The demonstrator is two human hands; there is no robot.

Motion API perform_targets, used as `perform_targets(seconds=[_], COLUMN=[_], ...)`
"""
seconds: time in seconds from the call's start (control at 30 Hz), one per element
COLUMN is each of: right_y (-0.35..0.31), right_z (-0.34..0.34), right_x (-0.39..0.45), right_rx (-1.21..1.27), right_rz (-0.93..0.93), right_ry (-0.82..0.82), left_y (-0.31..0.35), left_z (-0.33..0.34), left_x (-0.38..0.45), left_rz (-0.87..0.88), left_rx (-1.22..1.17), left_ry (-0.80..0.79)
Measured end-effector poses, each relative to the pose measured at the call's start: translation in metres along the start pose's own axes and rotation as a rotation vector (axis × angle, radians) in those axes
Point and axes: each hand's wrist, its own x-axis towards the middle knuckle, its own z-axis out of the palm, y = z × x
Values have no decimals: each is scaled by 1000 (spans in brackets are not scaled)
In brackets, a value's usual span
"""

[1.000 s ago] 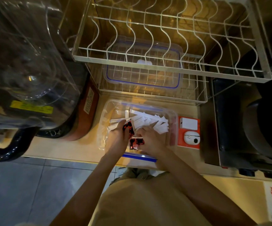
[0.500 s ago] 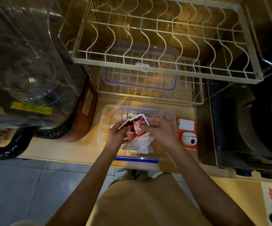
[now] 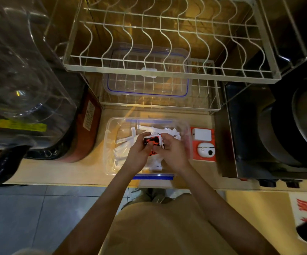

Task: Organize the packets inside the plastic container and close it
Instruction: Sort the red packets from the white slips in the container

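— Hands first: what are they doing in the head view?

— Both are over the box [image 3: 110,137]. The left hand [image 3: 137,157] and the right hand [image 3: 173,153] sit close side by side, almost touching. Between them they hold a small stack of red packets [image 3: 153,139]. The fingers of both hands are curled round that stack.

— Where is the stack next to the hands?

— It pokes up from between the fingertips, on the far side of the hands. The left thumb lies along its left edge. The right fingers wrap its right edge. A bit more red shows lower down, in the gap between the two palms.

— Is the stack inside the box?

— It is over the middle of the box. I cannot tell how high above the bottom it is.

— What else is in the box?

— Lots of white packets [image 3: 128,144]. They lie loose to the left of the hands and behind them, and some peek out under the right wrist.

— And the lid [image 3: 148,92]?

— The box is open. A clear lid with a blue line round it lies on the low shelf of the wire rack [image 3: 173,74], behind the box.

— Anything beside the box?

— An orange pack [image 3: 203,144] lies just to its right on the counter [image 3: 57,172]. A big dark pot [image 3: 296,126] is well off to the right.
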Motion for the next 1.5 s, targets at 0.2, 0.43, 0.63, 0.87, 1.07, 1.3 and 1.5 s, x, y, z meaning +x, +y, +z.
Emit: perform_targets(seconds=[0.2, 0.43, 0.63, 0.87, 1.07, 1.3, 1.5], right_y=[12, 19, 22, 15, 0, 15, 22], right_z=[5, 13, 15, -4, -56, -73, -71], right_x=[3, 4, 7, 9, 2, -8, -10], right_rx=[-220, -184, -153, -235, 312, 668, 675], right_rz=[-61, -96, -96, -106, 98, 296, 309], right_ry=[110, 38, 31, -31, 149, 17, -3], left_y=[-11, -16, -12, -8, -6, -4, -11], left_z=[-3, -9, -3, -5, 9, 41, 41], left_x=[5, 10, 9, 12, 12, 23, 33], left_rz=[134, -64, -134, -56, 188, 330, 505], left_rx=[351, 114, -62, 75, 545, 957, 1314], left_ry=[-10, 79, 126, 117, -48, -536, -583])
